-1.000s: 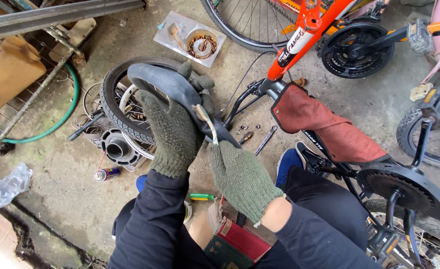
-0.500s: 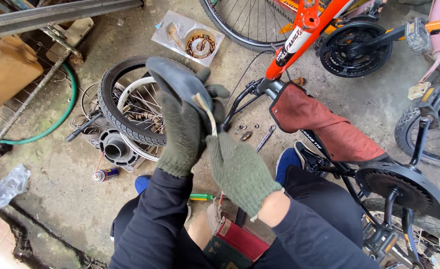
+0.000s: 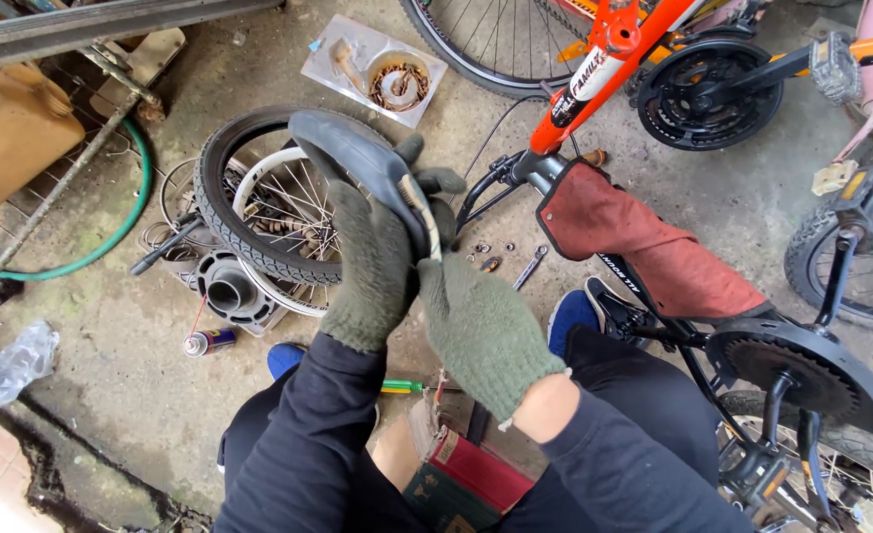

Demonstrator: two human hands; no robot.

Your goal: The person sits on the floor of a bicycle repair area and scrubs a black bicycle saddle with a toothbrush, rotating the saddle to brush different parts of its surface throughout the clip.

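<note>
Curving up and leftward from the gloves, the black inner tube [image 3: 353, 148] arcs over the small wheel [image 3: 249, 212] on the concrete, its long axis running away from the body. Left hand [image 3: 372, 262] is clamped round the tube, nearer its free length; right hand [image 3: 481, 331] pinches the near end just below. Spanner [image 3: 528, 266] and orange bicycle frame [image 3: 609, 64] sit beyond.

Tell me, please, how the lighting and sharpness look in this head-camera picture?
Head view: soft, even daylight with faint shadows; no strong glare on the black rubber inner tube; the left green knitted glove and right green knitted glove are sharp; wide-angle bending shows at the edges, on the grey metal bar.
</note>
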